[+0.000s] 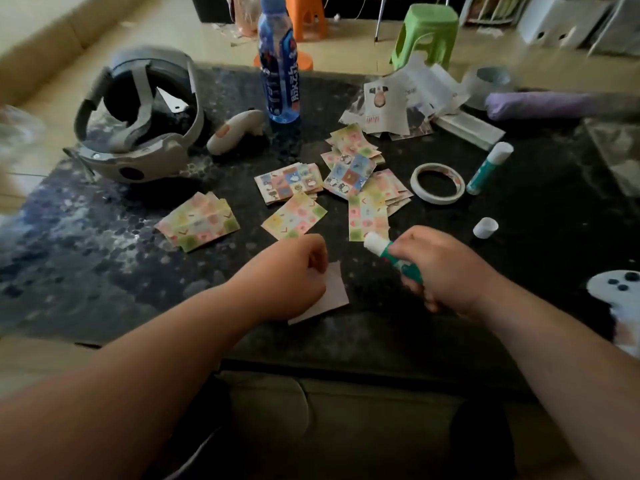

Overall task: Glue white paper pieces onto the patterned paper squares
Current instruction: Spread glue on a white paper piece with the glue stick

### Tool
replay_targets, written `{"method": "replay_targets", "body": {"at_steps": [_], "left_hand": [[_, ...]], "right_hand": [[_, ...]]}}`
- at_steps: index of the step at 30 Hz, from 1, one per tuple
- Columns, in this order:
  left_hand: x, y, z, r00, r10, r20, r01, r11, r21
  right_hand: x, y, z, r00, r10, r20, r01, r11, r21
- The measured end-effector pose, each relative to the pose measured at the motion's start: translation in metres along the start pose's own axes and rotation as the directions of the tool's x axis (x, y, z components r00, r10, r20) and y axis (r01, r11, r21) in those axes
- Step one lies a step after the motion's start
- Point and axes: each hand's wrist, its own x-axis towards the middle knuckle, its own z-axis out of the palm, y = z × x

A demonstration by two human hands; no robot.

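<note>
- head view, lower centre: left hand (294, 275) pinches the white paper piece (334, 292) lying on the dark table (104, 271).
- right hand (446, 271) grips an uncapped glue stick (384, 250) beside it.
- patterned paper squares (294, 216) lie mid-frame, just above.

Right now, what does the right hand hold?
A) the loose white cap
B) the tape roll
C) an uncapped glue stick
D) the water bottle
C: the right hand grips the glue stick, white tip bare; the cap lies apart on the table. The left hand holds the white paper piece.
</note>
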Motion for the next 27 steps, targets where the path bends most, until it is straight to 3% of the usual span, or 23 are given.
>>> {"method": "replay_targets", "body": {"at_steps": [3,8,22,27], "left_hand": [[0.006,-0.002,0.008,1.000,0.009,-0.007,-0.008,0.998,0.061],[0.011,-0.014,0.012,1.000,0.005,0.001,-0.005,0.983,0.183],[0.009,-0.023,0.020,0.992,0.111,-0.066,-0.100,0.984,0.150],[0.009,-0.026,0.023,0.989,0.134,0.055,-0.142,0.970,0.197]], "right_hand": [[0.004,0.002,0.007,0.999,-0.016,0.050,0.020,0.996,-0.088],[0.012,0.000,0.009,0.987,-0.159,-0.019,0.149,0.955,-0.256],[0.022,-0.002,0.020,0.986,-0.155,-0.064,0.140,0.970,-0.197],[0.024,-0.002,0.010,0.975,-0.178,-0.132,0.166,0.982,-0.096]]}}
